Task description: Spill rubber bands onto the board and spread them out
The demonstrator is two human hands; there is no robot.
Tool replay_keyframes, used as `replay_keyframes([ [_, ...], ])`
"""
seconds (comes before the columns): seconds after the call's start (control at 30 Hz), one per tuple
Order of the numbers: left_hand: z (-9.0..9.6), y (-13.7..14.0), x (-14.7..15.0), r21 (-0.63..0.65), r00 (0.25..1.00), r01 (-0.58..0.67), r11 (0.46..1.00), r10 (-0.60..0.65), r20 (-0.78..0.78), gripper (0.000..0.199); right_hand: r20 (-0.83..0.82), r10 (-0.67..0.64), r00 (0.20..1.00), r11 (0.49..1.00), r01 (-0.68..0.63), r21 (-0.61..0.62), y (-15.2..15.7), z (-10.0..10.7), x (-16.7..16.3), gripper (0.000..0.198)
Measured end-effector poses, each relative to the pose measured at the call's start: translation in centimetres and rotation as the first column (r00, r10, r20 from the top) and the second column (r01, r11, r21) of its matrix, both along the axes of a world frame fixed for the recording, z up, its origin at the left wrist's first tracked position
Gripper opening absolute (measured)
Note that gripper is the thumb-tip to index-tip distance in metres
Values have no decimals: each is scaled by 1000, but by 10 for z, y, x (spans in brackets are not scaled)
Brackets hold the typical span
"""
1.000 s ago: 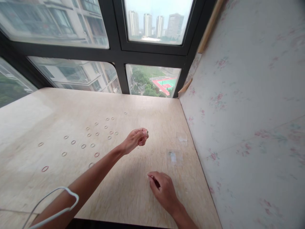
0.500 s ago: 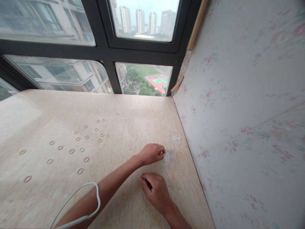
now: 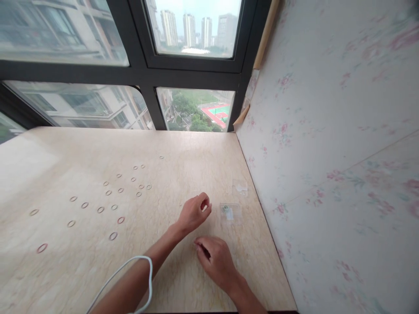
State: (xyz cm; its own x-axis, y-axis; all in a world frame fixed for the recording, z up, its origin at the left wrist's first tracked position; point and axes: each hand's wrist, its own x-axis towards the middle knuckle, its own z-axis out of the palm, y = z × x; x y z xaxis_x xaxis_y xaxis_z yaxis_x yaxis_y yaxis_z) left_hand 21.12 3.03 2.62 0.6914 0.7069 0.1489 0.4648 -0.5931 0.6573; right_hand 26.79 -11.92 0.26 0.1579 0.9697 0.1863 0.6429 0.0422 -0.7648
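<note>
My left hand (image 3: 194, 213) hovers over the tabletop just left of a small clear plastic box (image 3: 238, 218). Its fingers are curled, with a gap showing between thumb and forefinger, and I see nothing in them. Inside the box lies a small greenish ring (image 3: 225, 209) beside a whitish patch. Nearer to me, my right hand (image 3: 216, 260) is closed with thumb and forefinger pressed together. A bit of pink shows at its fingertips, too small to name. Several thin coloured rings (image 3: 113, 236) lie scattered to the left, apart from both hands.
Behind the box is another flat clear plastic piece (image 3: 240, 188). A flowered wall (image 3: 314, 157) borders the pale tabletop (image 3: 183, 170) on the right, and a dark window frame (image 3: 193, 78) stands at the back. A white cable (image 3: 151, 274) loops over my left forearm.
My left hand has drawn back leftward from the box, and its thumb and forefinger have parted. The greenish ring in the box is now visible. My right hand has hardly moved.
</note>
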Motion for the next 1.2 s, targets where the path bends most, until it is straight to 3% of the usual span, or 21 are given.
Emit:
replay_keyframes([
  [0.07, -9, 1, -18, 27, 993, -114, 993, 113, 36, 27, 2, 4, 1000, 1000, -4, 0, 0, 1, 0, 19],
  [0.17, -21, 1, -47, 53, 981, -186, 981, 183, 67, 40, -55, -7, 998, 999, 6, -34, 0, 0, 1, 20],
  [0.37, -30, -3, -90, -28, 951, -279, 960, 281, 128, 51, -398, -85, 913, 980, 3, -201, 15, 8, 1, 27],
  [0.5, -30, -4, -97, -88, 957, -232, 969, 243, 161, 52, -493, -39, 869, 986, -46, -159, 50, 29, -11, 29],
  [0.63, -29, -3, -100, -109, 972, -154, 982, 170, 162, 51, -492, 20, 871, 998, -50, -48, 110, 52, -25, 30],
  [0.73, -29, -2, -103, -119, 973, -145, 982, 163, 164, 52, -300, 76, 951, 997, -72, 23, 162, 63, -34, 27],
  [0.8, -30, -1, -104, -124, 972, -147, 981, 166, 167, 51, 0, 185, 983, 983, -185, -21, 195, 64, -42, 27],
  [0.87, -29, -1, -104, -113, 972, -157, 981, 174, 158, 49, 354, 331, 875, 943, -291, -160, 223, 61, -51, 28],
  [0.93, -28, -1, -104, -87, 977, -155, 984, 165, 132, 45, 497, 414, 762, 909, -325, -259, 244, 55, -60, 25],
  [1.2, -24, -3, -106, -47, 995, -105, 993, 105, -1, 33, 668, 567, 481, 818, -427, -386, 274, 36, -76, 19],
])
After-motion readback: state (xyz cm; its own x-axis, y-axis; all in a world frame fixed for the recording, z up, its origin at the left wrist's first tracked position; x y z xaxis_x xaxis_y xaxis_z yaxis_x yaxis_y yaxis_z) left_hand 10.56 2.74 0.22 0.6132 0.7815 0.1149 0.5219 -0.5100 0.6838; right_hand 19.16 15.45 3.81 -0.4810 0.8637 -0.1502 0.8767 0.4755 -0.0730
